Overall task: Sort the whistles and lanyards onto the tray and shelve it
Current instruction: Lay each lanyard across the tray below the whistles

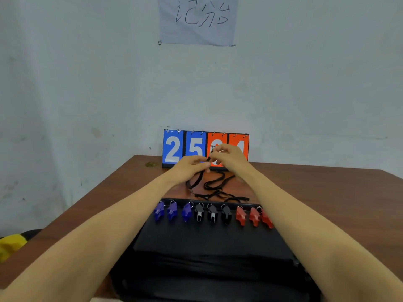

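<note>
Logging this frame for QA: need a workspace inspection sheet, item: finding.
Surface: brown wooden table.
Job's things: black tray carrying blue whistles, black whistles, red whistles, three each, one row at its far edge; loose lanyards heaped on the table beyond.
Clutter: flip scoreboard at the back; small gold object left of it.
Grippers: left hand and right hand both pinch the held lanyard above the heap.
Cables: nothing seen.
Surroundings: pale wall, handwritten paper; yellow object lower left.

A paper sheet (197, 20) taped to the wall (87, 83) bears the handwritten characters "记分台". Below it on the table (305, 192), a flip scoreboard (206, 139) shows white "2" and "5" on its blue cards (173, 149); the digits on its orange cards (238, 139) are too covered to read.
</note>
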Demonstrator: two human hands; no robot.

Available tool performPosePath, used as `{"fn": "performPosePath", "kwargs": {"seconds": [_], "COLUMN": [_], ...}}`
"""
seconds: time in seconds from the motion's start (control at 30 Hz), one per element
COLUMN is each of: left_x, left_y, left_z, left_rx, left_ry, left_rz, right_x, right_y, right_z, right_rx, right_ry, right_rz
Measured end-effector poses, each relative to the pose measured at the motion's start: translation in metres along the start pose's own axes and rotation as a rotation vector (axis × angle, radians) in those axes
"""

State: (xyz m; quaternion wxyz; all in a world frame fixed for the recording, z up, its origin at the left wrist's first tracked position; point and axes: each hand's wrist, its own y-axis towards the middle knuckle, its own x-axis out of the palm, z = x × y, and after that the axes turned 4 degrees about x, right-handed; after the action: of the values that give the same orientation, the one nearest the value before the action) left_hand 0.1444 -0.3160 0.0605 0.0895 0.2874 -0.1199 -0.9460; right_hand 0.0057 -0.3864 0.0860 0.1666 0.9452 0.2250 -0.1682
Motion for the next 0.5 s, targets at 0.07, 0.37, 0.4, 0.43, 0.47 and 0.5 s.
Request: {"fn": "performPosePath", "kwargs": {"seconds": [0.07,0.37,0.4,0.43,0.47,0.5], "left_x": [-0.002,-0.049,-0.054,-0.057,-0.061,-0.064], "left_y": [-0.001,0.0,-0.001,-0.003,-0.005,-0.008], "left_z": [0.0,-0.004,-0.002,0.0,0.002,0.003], "left_rx": [0.036,-0.062,-0.07,-0.075,-0.076,-0.077], "left_ry": [0.059,0.414,0.456,0.488,0.498,0.497], "left_rz": [0.036,0.368,0.377,0.385,0.392,0.398], "right_x": [-0.008,-0.064,-0.068,-0.071,-0.074,-0.078], "right_y": [-0.004,-0.021,-0.024,-0.027,-0.031,-0.034], "right_z": [-0.001,-0.003,-0.003,-0.003,-0.003,-0.003], "right_rx": [0.014,0.037,0.036,0.037,0.04,0.047], "right_ry": [0.078,0.334,0.32,0.309,0.309,0.312], "right_rz": [0.044,0.387,0.402,0.408,0.411,0.416]}}
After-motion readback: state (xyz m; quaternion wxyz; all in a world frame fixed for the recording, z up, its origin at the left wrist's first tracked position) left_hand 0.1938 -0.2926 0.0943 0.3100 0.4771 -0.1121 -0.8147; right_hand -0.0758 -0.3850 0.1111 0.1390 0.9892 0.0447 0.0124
